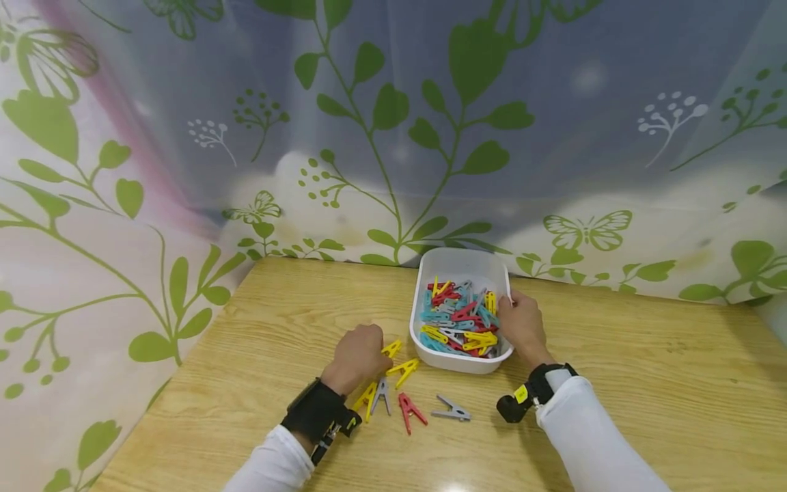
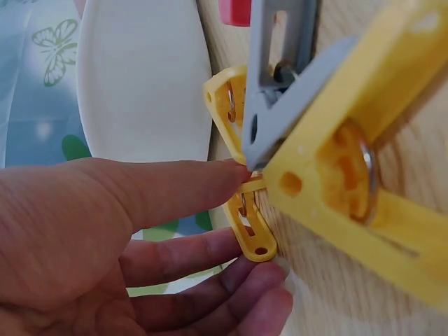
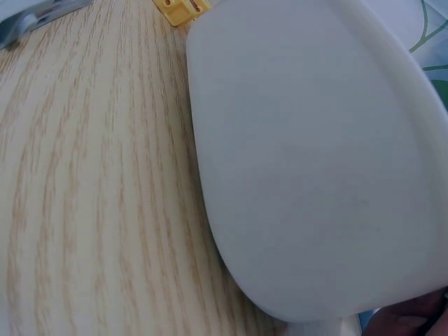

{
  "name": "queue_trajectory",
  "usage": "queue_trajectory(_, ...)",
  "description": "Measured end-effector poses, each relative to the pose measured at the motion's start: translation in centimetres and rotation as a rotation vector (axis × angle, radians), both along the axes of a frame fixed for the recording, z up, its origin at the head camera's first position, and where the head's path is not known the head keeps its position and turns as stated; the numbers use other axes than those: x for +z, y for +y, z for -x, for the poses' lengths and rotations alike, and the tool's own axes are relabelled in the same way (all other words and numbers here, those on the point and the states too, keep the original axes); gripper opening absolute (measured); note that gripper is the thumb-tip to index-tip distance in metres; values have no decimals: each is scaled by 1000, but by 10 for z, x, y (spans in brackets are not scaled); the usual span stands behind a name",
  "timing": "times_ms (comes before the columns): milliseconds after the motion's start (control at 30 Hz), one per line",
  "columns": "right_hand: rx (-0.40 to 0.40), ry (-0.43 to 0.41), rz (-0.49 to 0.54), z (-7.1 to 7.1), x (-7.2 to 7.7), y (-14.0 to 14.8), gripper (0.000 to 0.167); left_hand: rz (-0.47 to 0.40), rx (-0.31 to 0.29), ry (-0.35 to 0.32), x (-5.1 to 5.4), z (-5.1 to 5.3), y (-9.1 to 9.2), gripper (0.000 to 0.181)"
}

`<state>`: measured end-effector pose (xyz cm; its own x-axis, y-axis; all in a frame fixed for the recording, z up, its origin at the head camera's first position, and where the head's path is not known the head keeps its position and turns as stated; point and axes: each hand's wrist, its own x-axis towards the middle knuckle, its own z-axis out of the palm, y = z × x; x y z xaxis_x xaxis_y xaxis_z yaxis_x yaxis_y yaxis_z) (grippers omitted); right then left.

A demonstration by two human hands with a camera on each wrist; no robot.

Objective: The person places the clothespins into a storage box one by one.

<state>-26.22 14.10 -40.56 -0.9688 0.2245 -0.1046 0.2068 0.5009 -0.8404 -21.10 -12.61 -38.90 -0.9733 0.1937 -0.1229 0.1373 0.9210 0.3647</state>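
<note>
My left hand point(image 1: 359, 359) reaches down to the table among loose clothespins, left of a white plastic box point(image 1: 461, 365). In the left wrist view its thumb and fingers pinch a yellow clothespin point(image 2: 252, 234). Beside it lie another yellow clothespin point(image 1: 404, 371), a nearer yellow one point(image 1: 367, 398) and a grey one point(image 1: 381, 394). A red clothespin point(image 1: 410, 411) and a second grey one point(image 1: 453, 410) lie further right. My right hand point(image 1: 524, 326) grips the box's right rim; its fingers are partly hidden. Inside the box is a heap of clothespins point(image 1: 461, 318), coloured red, yellow, teal and grey.
The wooden table point(image 1: 645, 383) extends to both sides. Right behind the box hangs a curtain point(image 1: 553, 171) with leaf and butterfly prints, and more of it runs along the left edge. Dark straps with small cameras sit on both wrists.
</note>
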Motion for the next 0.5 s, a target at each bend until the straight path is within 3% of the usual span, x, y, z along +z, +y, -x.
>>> queue_trajectory(167,0,-4,12,1,0,1,44,-33,28,-8,0,0,-2,43)
queue_trajectory(267,5,-2,14,1,-1,2,45,-13,60,2,5,4,-5,47)
queue_trajectory(500,8,-3,-8,0,-1,1,46,12,115,89,49,19,-10,28)
